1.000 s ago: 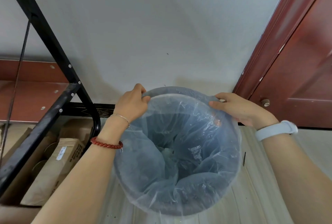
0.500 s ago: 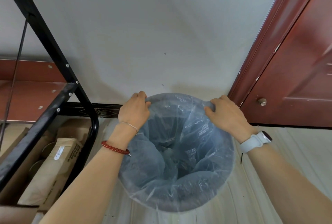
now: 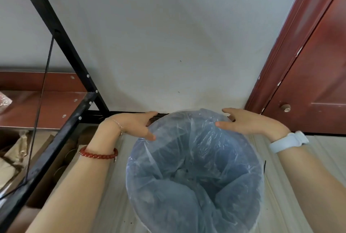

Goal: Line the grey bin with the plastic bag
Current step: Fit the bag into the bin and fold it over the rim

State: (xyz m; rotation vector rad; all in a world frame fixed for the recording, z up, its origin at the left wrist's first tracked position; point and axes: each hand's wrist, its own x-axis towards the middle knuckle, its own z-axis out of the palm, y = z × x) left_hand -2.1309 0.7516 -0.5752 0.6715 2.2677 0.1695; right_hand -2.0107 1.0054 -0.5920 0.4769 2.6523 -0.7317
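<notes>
Pale wood-plank floor [image 3: 116, 204] before you: grey round plastic bin [image 3: 134, 193] stands on it, brown cardboard boxes [image 3: 11, 158] alongside.

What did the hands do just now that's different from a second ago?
Both hands let go. The left hand and right hand were gripping the far rim of the grey bin; now their fingers are spread open beside it. The plastic bag stays draped over the rim, lining the bin.

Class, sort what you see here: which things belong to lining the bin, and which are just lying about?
Belong to the job: grey bin, plastic bag, left hand, right hand.

Just about: black rack, cardboard boxes, red door.
</notes>
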